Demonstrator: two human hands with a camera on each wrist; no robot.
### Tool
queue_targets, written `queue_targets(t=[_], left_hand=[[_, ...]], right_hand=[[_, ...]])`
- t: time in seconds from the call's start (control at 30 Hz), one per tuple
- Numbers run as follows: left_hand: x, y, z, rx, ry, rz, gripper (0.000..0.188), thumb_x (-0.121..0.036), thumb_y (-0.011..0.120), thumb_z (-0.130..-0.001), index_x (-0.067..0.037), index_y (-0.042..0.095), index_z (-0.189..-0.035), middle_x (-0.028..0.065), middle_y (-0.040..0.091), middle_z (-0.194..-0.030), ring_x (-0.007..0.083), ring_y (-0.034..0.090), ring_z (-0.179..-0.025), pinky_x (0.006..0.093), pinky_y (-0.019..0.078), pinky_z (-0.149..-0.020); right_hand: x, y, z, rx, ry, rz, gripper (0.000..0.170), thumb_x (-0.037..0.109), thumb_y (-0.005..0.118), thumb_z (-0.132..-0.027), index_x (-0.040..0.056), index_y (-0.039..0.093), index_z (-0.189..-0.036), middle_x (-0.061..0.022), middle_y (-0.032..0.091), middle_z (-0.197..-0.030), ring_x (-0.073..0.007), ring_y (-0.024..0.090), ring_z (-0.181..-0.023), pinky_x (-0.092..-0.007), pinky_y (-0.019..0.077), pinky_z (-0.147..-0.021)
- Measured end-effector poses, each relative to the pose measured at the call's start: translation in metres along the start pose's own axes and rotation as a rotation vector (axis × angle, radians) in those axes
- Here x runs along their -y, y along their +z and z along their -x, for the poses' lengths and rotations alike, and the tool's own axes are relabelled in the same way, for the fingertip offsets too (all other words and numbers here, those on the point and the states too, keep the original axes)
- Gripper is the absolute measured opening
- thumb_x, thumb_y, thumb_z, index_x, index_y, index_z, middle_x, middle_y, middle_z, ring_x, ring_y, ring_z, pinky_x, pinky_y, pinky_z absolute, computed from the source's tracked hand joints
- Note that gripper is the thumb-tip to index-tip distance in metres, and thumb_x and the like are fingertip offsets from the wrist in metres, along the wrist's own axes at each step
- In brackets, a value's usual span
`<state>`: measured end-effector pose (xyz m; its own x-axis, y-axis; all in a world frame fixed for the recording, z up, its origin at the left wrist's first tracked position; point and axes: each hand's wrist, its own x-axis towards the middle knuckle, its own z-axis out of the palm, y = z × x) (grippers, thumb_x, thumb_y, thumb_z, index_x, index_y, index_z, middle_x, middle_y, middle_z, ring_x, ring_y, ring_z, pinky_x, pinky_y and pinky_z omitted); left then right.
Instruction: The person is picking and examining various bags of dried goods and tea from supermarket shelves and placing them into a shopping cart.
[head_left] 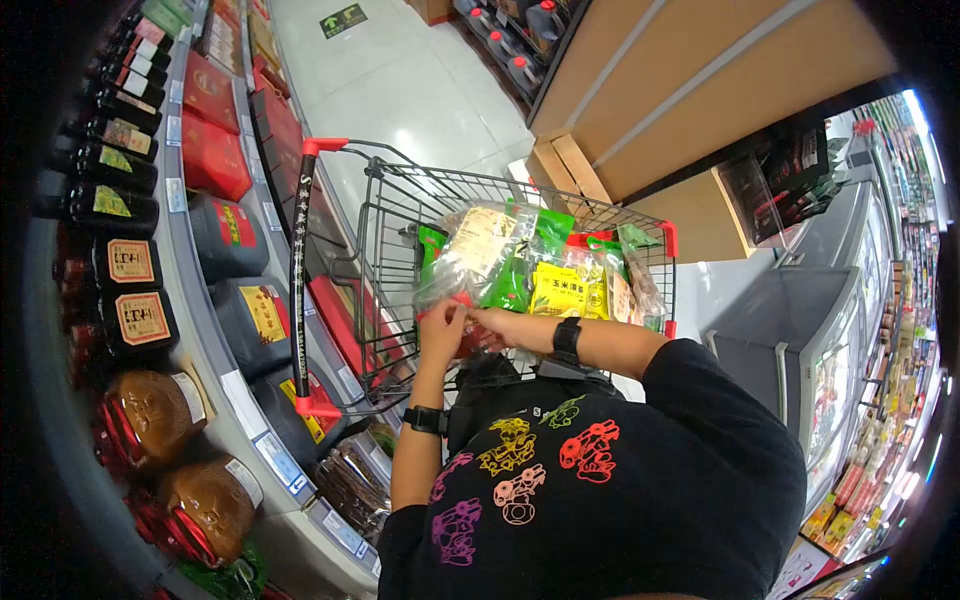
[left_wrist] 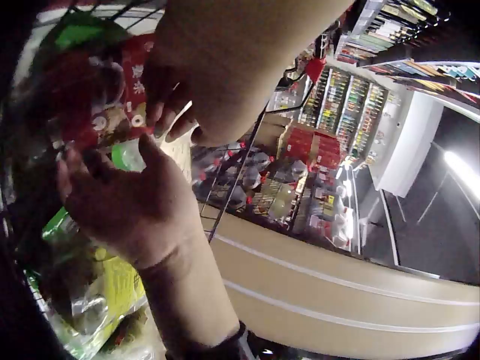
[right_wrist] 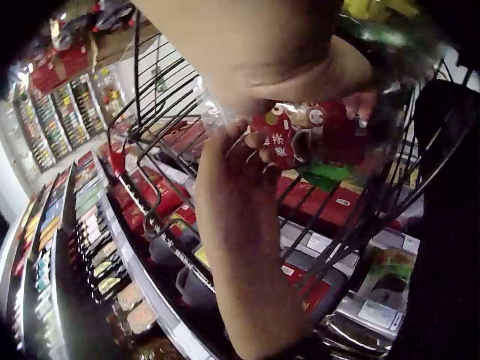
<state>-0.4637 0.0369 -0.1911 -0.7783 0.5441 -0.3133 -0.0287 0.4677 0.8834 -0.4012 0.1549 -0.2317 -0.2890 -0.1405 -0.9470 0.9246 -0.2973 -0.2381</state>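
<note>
Black-shirted person's (head_left: 600,480) hands (head_left: 438,335) (head_left: 497,325) pinch bag (head_left: 475,250) among cart's (head_left: 324,146) packets (head_left: 562,288).

Red pkg (right_wrist: 326,141), wht print; in cart (head_left: 301,262)

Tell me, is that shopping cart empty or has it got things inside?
Not empty: in the head view, a yellow packet and green packets lie inside the shopping cart.

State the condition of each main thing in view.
Left bare hand: fingers curled, grip unclear.
Right bare hand: beside the left, grip unclear.
Black wire shopping cart with red corners: loaded.
Clear plastic bag with cream label: crinkled, in the cart.
Yellow printed packet: in the cart, seal unclear.
Red printed packet: near both hands, seal unclear.
Dark labelled bottles: upright, shelved.
Black wristbands: worn.
</note>
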Motion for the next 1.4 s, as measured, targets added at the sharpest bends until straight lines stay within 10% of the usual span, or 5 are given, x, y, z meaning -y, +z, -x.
queue_targets(t=[0.17, 0.27, 0.43, 0.9, 1.4], left_hand=[[-0.006, -0.015, -0.051, -0.18, 0.284, -0.297, 0.018, -0.012, 0.051, -0.071, -0.003, 0.054, -0.087, 0.0147, 0.053, -0.079, 0.0308, 0.052, -0.076, 0.0398, 0.0413, -0.067], [0.0, -0.01, -0.09, -0.229, 0.415, -0.413, 0.019, -0.013, 0.051, -0.073, -0.001, 0.055, -0.088, 0.0148, 0.054, -0.082, 0.0309, 0.052, -0.078, 0.0393, 0.0417, -0.068], [-0.009, -0.001, -0.134, -0.028, 0.155, -0.698, 0.031, -0.023, 0.052, -0.072, 0.0, 0.056, -0.091, 0.0183, 0.056, -0.091, 0.0339, 0.052, -0.086, 0.0425, 0.0422, -0.075], [0.035, 0.028, -0.186, 0.275, -0.331, -0.787, 0.067, -0.06, 0.053, -0.065, 0.001, 0.058, -0.092, 0.0194, 0.057, -0.099, 0.0327, 0.055, -0.09, 0.0405, 0.0401, -0.08], [-0.104, 0.031, -0.058, -0.215, 0.879, -0.627, 0.012, -0.013, 0.059, -0.067, -0.007, 0.049, -0.065, 0.0075, 0.046, -0.07, 0.0269, 0.048, -0.066, 0.0384, 0.038, -0.056]], right_hand=[[0.029, -0.02, 0.033, 0.23, -0.156, 0.155, 0.047, 0.044, 0.053, -0.077, 0.0054, 0.05, -0.104, -0.0109, 0.055, -0.088, -0.0195, 0.057, -0.076, -0.0306, 0.046, -0.064], [0.036, -0.035, 0.014, -0.329, -0.477, 0.129, 0.039, 0.032, 0.057, -0.073, -0.0017, 0.054, -0.094, -0.0108, 0.057, -0.075, -0.0177, 0.058, -0.064, -0.0305, 0.0462, -0.053], [0.042, -0.049, 0.021, -0.487, -0.566, 0.0, 0.035, 0.024, 0.058, -0.069, -0.0039, 0.055, -0.089, -0.0111, 0.058, -0.063, -0.0182, 0.056, -0.049, -0.0298, 0.0446, -0.044], [0.014, -0.052, 0.008, -0.172, -0.36, -0.508, 0.083, 0.018, 0.061, -0.072, 0.0063, 0.008, -0.134, -0.0146, 0.038, -0.119, -0.0221, 0.045, -0.1, -0.0334, 0.0414, -0.079], [0.022, -0.048, 0.018, 0.024, -0.79, -0.661, 0.072, 0.004, 0.051, -0.071, 0.0159, 0.013, -0.13, -0.0109, 0.04, -0.115, -0.0199, 0.048, -0.095, -0.0348, 0.0418, -0.078]])
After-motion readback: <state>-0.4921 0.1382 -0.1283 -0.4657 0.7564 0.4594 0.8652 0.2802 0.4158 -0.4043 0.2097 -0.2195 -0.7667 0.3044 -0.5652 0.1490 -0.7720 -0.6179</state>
